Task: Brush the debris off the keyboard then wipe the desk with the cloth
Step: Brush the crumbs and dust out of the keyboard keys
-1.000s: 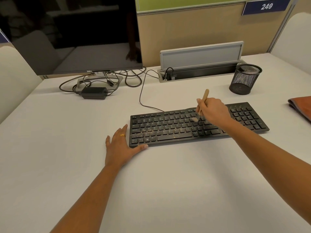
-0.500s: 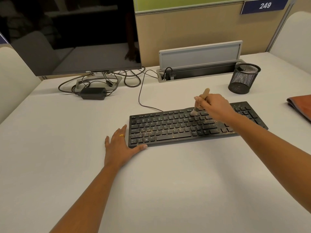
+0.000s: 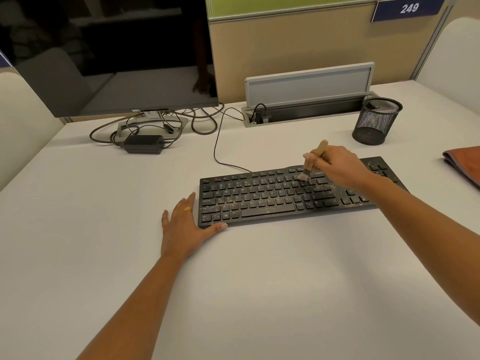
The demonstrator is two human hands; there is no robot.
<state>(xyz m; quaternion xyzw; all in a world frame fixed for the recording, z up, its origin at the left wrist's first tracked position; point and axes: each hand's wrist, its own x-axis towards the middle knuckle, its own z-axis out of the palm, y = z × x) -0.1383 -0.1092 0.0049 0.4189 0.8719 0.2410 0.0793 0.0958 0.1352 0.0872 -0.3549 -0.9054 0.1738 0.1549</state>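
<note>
Left hand (image 3: 187, 227) flat, bracing keyboard (image 3: 259, 201) at 9 o'clock end, likely against sliding. Right hand (image 3: 337, 167) pinches brush (image 3: 315, 158), bristles on top rows; debris (image 3: 322, 189) at their 4 o'clock.

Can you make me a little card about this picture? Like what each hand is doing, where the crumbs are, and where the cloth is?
right hand: holds the brush, bristles on the upper keys of the keyboard
left hand: flat on the desk, thumb against the keyboard's front left corner
debris: tan specks on the keys
cloth: orange, at the desk's right edge, not in use
behind: mesh cup, monitor
</note>
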